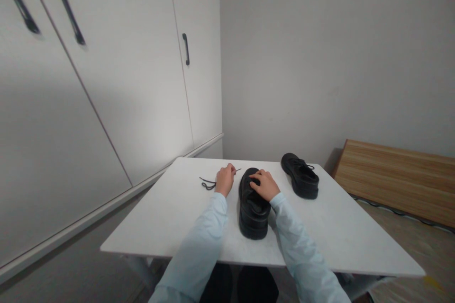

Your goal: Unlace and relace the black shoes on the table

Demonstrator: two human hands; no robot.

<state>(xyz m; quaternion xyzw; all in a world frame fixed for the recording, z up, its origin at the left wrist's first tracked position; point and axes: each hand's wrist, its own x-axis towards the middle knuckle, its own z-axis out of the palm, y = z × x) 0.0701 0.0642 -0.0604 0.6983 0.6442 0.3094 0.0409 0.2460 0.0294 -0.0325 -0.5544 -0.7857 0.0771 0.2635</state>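
A black shoe (253,218) stands on the white table with its heel towards me and its toe pointing away. My right hand (266,184) rests over the front of this shoe, fingers bent onto its upper; whether they pinch anything there is hidden. Just left of the shoe, my left hand (225,180) is closed on a black shoelace (206,182). One end of the lace sticks out past the fingertips towards the shoe, and the rest lies in loops on the table to the left of the hand.
A second black shoe (304,182), with a lace in it, stands at the back right of the white table (170,218). White cabinets (142,57) with dark handles line the left side. Behind the table is a plain wall (320,57); a wooden panel (394,177) is at the right.
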